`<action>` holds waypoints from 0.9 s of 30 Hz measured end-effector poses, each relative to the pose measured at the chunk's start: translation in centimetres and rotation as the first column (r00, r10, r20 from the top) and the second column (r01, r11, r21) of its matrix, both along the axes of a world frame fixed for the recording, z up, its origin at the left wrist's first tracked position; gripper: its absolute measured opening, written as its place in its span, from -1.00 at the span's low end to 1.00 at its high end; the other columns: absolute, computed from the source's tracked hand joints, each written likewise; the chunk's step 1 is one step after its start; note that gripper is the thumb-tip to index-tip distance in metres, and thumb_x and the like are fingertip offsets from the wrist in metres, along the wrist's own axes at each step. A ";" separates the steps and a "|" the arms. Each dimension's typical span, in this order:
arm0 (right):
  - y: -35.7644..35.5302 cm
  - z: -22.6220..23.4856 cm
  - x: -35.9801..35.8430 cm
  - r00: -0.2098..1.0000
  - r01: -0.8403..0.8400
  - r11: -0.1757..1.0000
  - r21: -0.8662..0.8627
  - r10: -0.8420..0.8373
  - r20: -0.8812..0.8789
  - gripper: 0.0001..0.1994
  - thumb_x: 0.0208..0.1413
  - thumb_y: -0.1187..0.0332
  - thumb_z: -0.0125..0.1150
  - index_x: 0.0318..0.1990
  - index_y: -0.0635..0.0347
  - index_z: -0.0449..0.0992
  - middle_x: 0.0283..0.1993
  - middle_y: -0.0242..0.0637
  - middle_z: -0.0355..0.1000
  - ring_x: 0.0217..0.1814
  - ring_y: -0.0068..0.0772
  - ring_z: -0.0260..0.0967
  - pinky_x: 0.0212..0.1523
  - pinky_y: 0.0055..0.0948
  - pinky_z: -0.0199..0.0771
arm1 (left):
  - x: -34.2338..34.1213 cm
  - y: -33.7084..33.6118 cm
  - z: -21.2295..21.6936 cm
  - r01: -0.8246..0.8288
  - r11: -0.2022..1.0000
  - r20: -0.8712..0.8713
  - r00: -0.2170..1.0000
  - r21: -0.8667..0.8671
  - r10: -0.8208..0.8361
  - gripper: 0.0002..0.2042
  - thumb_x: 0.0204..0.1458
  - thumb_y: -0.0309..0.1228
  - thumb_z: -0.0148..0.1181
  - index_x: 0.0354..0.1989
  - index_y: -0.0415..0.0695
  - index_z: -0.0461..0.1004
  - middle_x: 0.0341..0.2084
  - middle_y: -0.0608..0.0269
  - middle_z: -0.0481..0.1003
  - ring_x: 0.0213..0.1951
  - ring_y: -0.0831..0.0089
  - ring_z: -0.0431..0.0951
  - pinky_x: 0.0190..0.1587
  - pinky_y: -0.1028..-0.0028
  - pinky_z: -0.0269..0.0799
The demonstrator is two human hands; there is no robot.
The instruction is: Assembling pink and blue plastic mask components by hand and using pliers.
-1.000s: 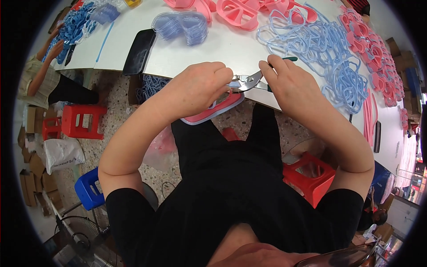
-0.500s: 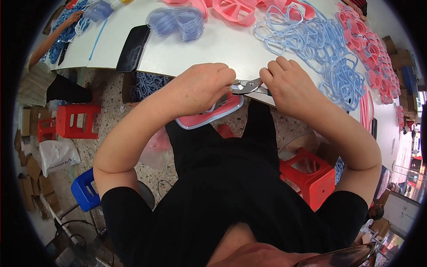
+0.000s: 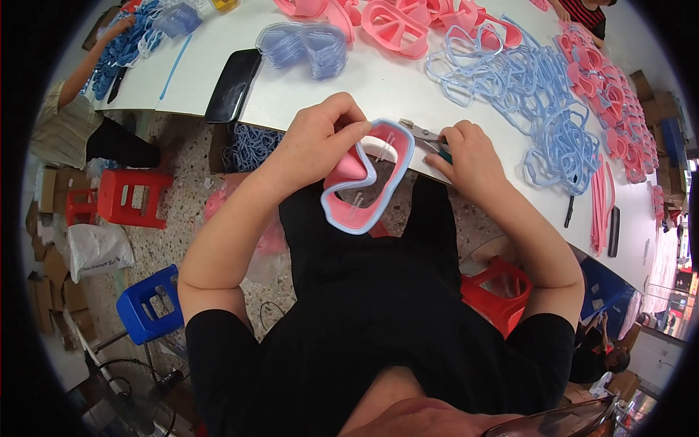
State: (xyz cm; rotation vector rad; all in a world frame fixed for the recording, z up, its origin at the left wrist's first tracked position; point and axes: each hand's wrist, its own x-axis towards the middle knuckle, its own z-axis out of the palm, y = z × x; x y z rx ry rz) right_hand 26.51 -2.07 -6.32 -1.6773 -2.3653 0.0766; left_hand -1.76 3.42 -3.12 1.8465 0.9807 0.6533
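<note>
My left hand [image 3: 320,142] pinches the upper edge of a pink diving mask frame [image 3: 354,164] with a light blue rim, thumb on top. The mask hangs over my lap, turned so its open side shows, with small clear pieces inside. My right hand [image 3: 470,156] is wrapped round the dark teal handles of metal pliers [image 3: 421,135]. The pliers' jaws point left over the table's near edge, just beside the mask's rim. Clear lens pieces [image 3: 302,47] stand stacked beyond my left hand. A tangle of light blue rims [image 3: 502,73] lies beyond my right hand.
A black phone [image 3: 233,86] lies left on the white table [image 3: 291,95]. Pink mask frames [image 3: 397,28] sit at the back, rimmed masks [image 3: 615,102] at right. Co-workers are at far left and far right. Red stools [image 3: 133,198] and a blue stool [image 3: 149,306] stand below.
My left hand has lifted the mask and turned its open side into view. The pliers have come away from my left fingers and lie lower in my right hand.
</note>
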 end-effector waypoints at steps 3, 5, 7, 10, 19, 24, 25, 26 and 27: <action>0.2 -1.1 -0.6 1.000 0.025 0.997 0.078 -0.026 0.016 -0.62 0.04 0.15 0.40 -0.17 0.28 0.51 -0.16 -0.12 0.39 -0.07 -0.06 0.35 -0.03 -0.16 0.40 | 0.4 0.0 -0.7 -0.159 0.982 0.185 0.967 -0.099 0.175 -0.81 0.20 -0.37 0.24 -0.24 -0.28 0.49 -0.42 0.23 0.55 -0.35 0.57 0.50 -0.26 0.47 0.46; 0.0 -1.4 -0.8 0.999 0.048 0.989 0.140 -0.047 -0.007 -0.61 0.04 0.15 0.40 -0.12 0.28 0.51 -0.10 -0.10 0.40 -0.01 -0.06 0.34 0.00 -0.16 0.38 | 1.0 -0.2 -0.7 -0.214 0.969 0.213 0.948 -0.124 0.237 -0.80 0.20 -0.37 0.24 -0.24 -0.28 0.48 -0.42 0.23 0.55 -0.35 0.57 0.50 -0.26 0.48 0.46; -0.3 -1.2 -1.4 0.994 0.040 0.958 0.285 -0.009 -0.108 -0.63 0.09 0.19 0.38 -0.10 0.28 0.51 -0.11 -0.15 0.42 -0.05 -0.16 0.37 -0.04 -0.23 0.39 | 1.4 -0.4 -0.8 -0.271 0.951 0.240 0.923 -0.151 0.301 -0.80 0.20 -0.36 0.24 -0.24 -0.28 0.48 -0.43 0.23 0.55 -0.35 0.57 0.50 -0.25 0.48 0.46; -2.7 -1.3 -2.9 0.787 0.162 0.978 0.131 -0.048 -0.615 -0.70 0.18 0.27 0.33 -0.05 0.28 0.50 -0.17 -0.25 0.44 -0.18 -0.38 0.39 -0.16 -0.39 0.40 | 2.1 -0.5 -1.7 -0.369 0.925 0.301 0.875 -0.093 0.380 -0.81 0.21 -0.38 0.24 -0.24 -0.29 0.47 -0.43 0.24 0.55 -0.36 0.57 0.50 -0.26 0.48 0.46; -4.2 -3.4 -6.2 0.257 0.106 0.987 -0.123 -0.146 -0.955 -0.86 0.19 0.48 0.34 -0.15 0.28 0.52 -0.35 -0.49 0.39 -0.36 -0.75 0.29 -0.33 -0.66 0.31 | 1.9 -2.7 -1.7 -0.472 0.871 0.388 0.835 0.137 0.391 -0.86 0.23 -0.43 0.21 -0.26 -0.26 0.45 -0.50 0.22 0.52 -0.43 0.53 0.51 -0.34 0.47 0.46; -3.5 -1.5 -3.0 0.122 -0.232 0.948 -0.216 -0.192 -0.974 -0.88 0.21 0.51 0.30 -0.14 0.30 0.53 -0.27 -0.48 0.44 -0.27 -0.72 0.37 -0.24 -0.66 0.36 | -2.3 -3.7 0.7 -0.099 0.933 0.114 0.991 0.345 0.063 -0.73 0.05 -0.43 0.40 -0.13 -0.26 0.50 -0.34 0.19 0.52 -0.41 0.49 0.50 -0.38 0.45 0.44; -3.3 -1.1 -2.5 0.141 -0.288 0.927 -0.242 -0.209 -0.968 -0.87 0.22 0.49 0.30 -0.14 0.31 0.53 -0.28 -0.47 0.44 -0.25 -0.70 0.40 -0.23 -0.64 0.39 | -3.2 -3.6 1.6 -0.011 0.899 -0.051 0.998 0.438 0.037 -0.46 -0.12 -0.35 0.54 0.05 -0.23 0.48 -0.14 0.11 0.52 -0.21 0.31 0.57 -0.19 0.37 0.51; -3.1 -0.9 -2.2 0.138 -0.289 0.925 -0.246 -0.215 -0.967 -0.87 0.22 0.49 0.30 -0.14 0.31 0.53 -0.28 -0.47 0.44 -0.25 -0.70 0.40 -0.23 -0.64 0.39 | -3.2 -3.4 2.0 -0.010 0.901 -0.055 0.998 0.433 0.038 -0.46 -0.12 -0.35 0.54 0.05 -0.23 0.48 -0.14 0.11 0.52 -0.21 0.31 0.57 -0.19 0.37 0.51; -2.9 -0.7 -2.1 0.161 -0.397 0.875 -0.276 -0.230 -0.960 -0.86 0.22 0.47 0.31 -0.13 0.31 0.54 -0.29 -0.46 0.45 -0.26 -0.70 0.40 -0.23 -0.64 0.39 | -3.3 -3.2 2.4 0.038 0.871 -0.061 0.998 0.491 -0.010 -0.36 -0.18 -0.32 0.57 0.12 -0.22 0.44 -0.05 0.06 0.50 -0.08 0.22 0.55 -0.04 0.32 0.49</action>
